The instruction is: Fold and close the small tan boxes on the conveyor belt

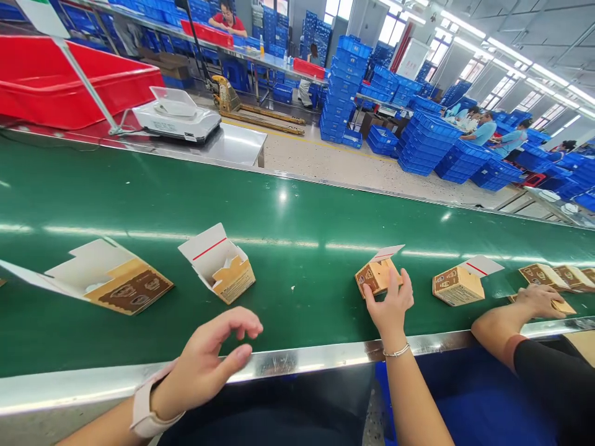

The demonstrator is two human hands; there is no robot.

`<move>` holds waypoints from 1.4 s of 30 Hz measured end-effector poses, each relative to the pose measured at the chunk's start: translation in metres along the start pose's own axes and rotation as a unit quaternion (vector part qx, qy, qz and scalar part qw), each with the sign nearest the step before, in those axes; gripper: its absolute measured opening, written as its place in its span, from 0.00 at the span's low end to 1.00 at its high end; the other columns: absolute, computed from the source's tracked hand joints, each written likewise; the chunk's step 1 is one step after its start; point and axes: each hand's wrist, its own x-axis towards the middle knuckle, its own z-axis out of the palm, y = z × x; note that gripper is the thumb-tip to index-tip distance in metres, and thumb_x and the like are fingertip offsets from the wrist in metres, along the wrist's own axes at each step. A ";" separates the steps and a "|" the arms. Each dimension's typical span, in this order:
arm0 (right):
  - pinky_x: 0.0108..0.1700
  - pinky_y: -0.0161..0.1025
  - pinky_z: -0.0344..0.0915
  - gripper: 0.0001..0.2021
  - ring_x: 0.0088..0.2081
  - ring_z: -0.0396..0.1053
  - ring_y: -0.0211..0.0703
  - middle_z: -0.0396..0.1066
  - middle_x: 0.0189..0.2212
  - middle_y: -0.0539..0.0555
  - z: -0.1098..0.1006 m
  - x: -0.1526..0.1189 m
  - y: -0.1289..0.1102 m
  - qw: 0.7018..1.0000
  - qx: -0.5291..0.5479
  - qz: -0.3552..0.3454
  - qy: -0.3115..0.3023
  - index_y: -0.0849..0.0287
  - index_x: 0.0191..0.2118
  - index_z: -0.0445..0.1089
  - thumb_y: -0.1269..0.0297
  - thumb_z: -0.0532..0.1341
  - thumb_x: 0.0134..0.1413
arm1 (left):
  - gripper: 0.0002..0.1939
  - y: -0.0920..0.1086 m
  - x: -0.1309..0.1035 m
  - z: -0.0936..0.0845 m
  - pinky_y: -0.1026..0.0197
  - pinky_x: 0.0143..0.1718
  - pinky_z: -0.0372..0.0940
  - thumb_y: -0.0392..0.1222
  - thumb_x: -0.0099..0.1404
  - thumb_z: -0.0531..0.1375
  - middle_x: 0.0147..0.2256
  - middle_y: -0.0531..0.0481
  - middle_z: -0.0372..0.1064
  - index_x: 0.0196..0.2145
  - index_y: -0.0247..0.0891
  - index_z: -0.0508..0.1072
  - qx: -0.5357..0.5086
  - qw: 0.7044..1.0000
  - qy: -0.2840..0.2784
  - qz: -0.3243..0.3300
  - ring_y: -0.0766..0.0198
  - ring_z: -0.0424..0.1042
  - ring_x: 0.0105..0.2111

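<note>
My left hand (211,353) hovers over the belt's near edge, fingers loosely bent and apart, with nothing in it. My right hand (390,300) grips a small brown and tan cardboard box (367,282), thumb on its near side and fingers at the right; its white lid flap stands up. Closest to my left hand is an open carton (235,282) with a red strip on its raised flap. Farther left, a larger-looking open carton (134,288) lies tilted with white flaps spread; its contents are mostly hidden. Right of my right hand stands another box (458,286), flap raised.
The green conveyor belt (288,210) runs across, with a metal rim along its near side. A co-worker's hand (539,301) rests on a box at the right, beside several boxes (543,275). Beyond the belt are a scale (179,121), a red bin (83,93) and stacked blue crates (344,87).
</note>
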 end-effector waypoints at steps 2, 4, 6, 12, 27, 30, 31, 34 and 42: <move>0.51 0.68 0.58 0.37 0.59 0.54 0.73 0.50 0.59 0.73 -0.005 -0.002 -0.002 0.999 0.001 0.001 0.046 0.59 0.62 0.52 0.46 0.62 0.51 | 0.06 -0.001 0.002 -0.003 0.57 0.25 0.68 0.43 0.64 0.59 0.28 0.49 0.68 0.40 0.47 0.72 0.022 0.988 0.093 0.120 0.59 0.68 0.26; 0.53 0.71 0.56 0.41 0.61 0.48 0.75 0.44 0.60 0.72 -0.011 -0.005 -0.013 0.995 0.029 -0.017 0.099 0.57 0.64 0.45 0.47 0.63 0.49 | 0.15 -0.012 0.007 -0.009 0.56 0.27 0.67 0.45 0.59 0.64 0.31 0.51 0.66 0.44 0.50 0.69 0.070 0.938 0.256 0.223 0.59 0.67 0.29; 0.54 0.72 0.56 0.40 0.62 0.47 0.73 0.42 0.60 0.69 -0.015 -0.008 -0.032 0.984 0.104 -0.056 0.136 0.54 0.64 0.42 0.49 0.62 0.51 | 0.26 -0.030 0.014 -0.014 0.57 0.29 0.65 0.49 0.54 0.67 0.39 0.51 0.64 0.49 0.50 0.65 0.123 0.901 0.353 0.221 0.58 0.68 0.36; 0.57 0.62 0.62 0.33 0.58 0.60 0.58 0.57 0.56 0.64 0.004 0.009 -0.114 0.899 0.406 -0.161 -0.039 0.52 0.64 0.46 0.55 0.58 0.55 | 0.44 -0.078 0.022 -0.011 0.50 0.43 0.68 0.64 0.53 0.66 0.55 0.35 0.57 0.58 0.39 0.55 0.243 0.928 0.283 -0.004 0.44 0.65 0.54; 0.56 0.57 0.60 0.16 0.49 0.69 0.51 0.76 0.28 0.51 0.055 0.044 -0.161 0.810 0.494 -0.200 -0.245 0.52 0.25 0.73 0.57 0.55 0.61 | 0.17 -0.080 0.055 0.010 0.33 0.61 0.51 0.52 0.68 0.53 0.65 0.39 0.50 0.40 0.39 0.76 0.243 0.969 0.044 -0.012 0.38 0.46 0.66; 0.47 0.49 0.66 0.18 0.39 0.68 0.46 0.69 0.26 0.52 0.043 0.031 -0.154 0.835 0.522 -0.076 -0.159 0.55 0.19 0.65 0.58 0.57 0.59 | 0.11 -0.075 0.064 0.032 0.43 0.57 0.61 0.49 0.67 0.55 0.57 0.38 0.60 0.34 0.38 0.69 0.059 0.994 0.078 -0.049 0.47 0.60 0.60; 0.46 0.48 0.67 0.15 0.39 0.67 0.46 0.68 0.30 0.53 0.040 0.026 -0.150 0.842 0.522 -0.020 -0.137 0.55 0.21 0.64 0.57 0.59 0.57 | 0.10 -0.073 0.066 0.040 0.46 0.54 0.65 0.48 0.65 0.58 0.55 0.38 0.61 0.37 0.39 0.67 -0.008 0.993 0.091 -0.078 0.50 0.64 0.57; 0.43 0.46 0.69 0.14 0.47 0.66 0.48 0.65 0.42 0.57 0.034 0.011 -0.135 0.828 0.517 0.161 -0.143 0.55 0.35 0.65 0.53 0.64 0.48 | 0.22 -0.068 0.072 0.059 0.49 0.51 0.66 0.41 0.58 0.64 0.51 0.40 0.65 0.47 0.39 0.60 -0.153 0.963 0.084 -0.207 0.54 0.68 0.51; 0.39 0.45 0.72 0.21 0.40 0.72 0.47 0.71 0.42 0.57 0.045 0.013 -0.124 0.701 0.550 0.356 -0.281 0.55 0.43 0.61 0.61 0.64 0.40 | 0.14 -0.067 0.093 0.082 0.50 0.49 0.66 0.32 0.53 0.61 0.40 0.45 0.71 0.39 0.36 0.67 -0.246 0.905 0.011 -0.348 0.56 0.71 0.44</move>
